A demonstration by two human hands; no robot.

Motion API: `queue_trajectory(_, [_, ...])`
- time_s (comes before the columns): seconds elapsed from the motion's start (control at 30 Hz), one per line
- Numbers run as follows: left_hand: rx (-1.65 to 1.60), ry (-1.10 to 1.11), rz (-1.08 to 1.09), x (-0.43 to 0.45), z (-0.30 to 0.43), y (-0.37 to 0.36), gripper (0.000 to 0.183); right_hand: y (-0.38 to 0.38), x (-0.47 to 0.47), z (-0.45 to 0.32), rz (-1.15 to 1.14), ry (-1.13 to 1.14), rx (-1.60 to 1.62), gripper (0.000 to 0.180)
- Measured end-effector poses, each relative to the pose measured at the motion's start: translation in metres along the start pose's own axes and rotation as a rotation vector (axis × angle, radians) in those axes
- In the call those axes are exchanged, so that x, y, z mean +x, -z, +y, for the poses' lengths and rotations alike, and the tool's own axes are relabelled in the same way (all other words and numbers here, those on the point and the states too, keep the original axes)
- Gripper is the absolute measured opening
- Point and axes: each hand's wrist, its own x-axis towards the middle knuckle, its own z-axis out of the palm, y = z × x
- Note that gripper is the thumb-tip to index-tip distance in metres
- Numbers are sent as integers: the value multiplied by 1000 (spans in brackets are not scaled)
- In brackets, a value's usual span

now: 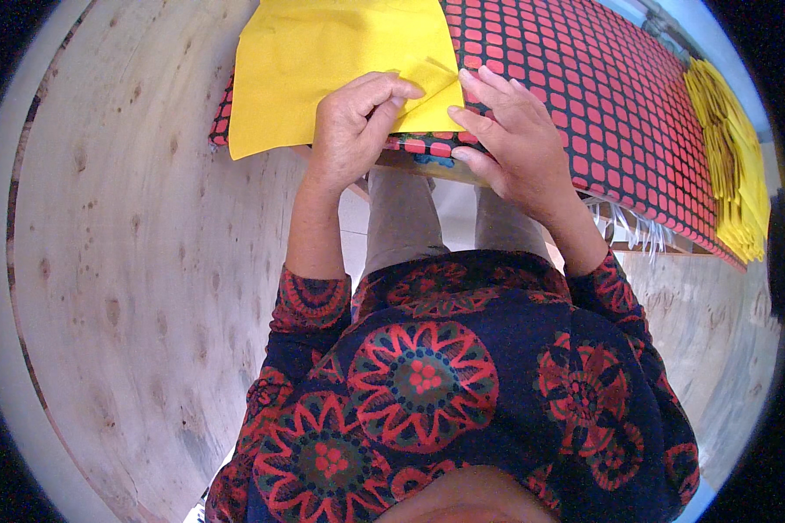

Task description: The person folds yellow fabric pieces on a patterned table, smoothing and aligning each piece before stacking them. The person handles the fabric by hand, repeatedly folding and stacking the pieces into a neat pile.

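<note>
A yellow fabric piece (288, 72) lies flat across the near left end of a table with a red-and-black checked cover (530, 46). Its near left corner hangs over the table's edge. My left hand (356, 124) rests on it, thumb and forefinger pinched together on a small folded flap near its right corner. At the fabric's right edge is my right hand (520, 134), palm down with fingers spread. Its fingertips touch or nearly touch that edge, and it grasps nothing. What lies under the flap is hidden.
A stack of folded yellow fabric pieces (726, 163) sits at the table's far right end. White strips (634, 225) dangle below the table's front edge. Plywood-like boarding (118, 229) spans the left side. My legs (402, 216) are close against the table.
</note>
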Motion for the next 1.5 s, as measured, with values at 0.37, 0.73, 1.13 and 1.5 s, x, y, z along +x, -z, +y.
queue_trajectory(0.37, [2,83,-193,-4,7,14,32,-6,10,-3,-66,-25,28,50])
queue_trajectory(0.73, [-69,226,38,-6,5,-2,10,-5,2,1,92,-21,140,45])
queue_trajectory(1.13, [58,-34,53,-5,-6,1,11,-6,5,-4,-43,-25,2,49])
queue_trajectory(1.5, [36,59,-190,-5,5,15,34,-7,8,-4,-57,-35,30,53])
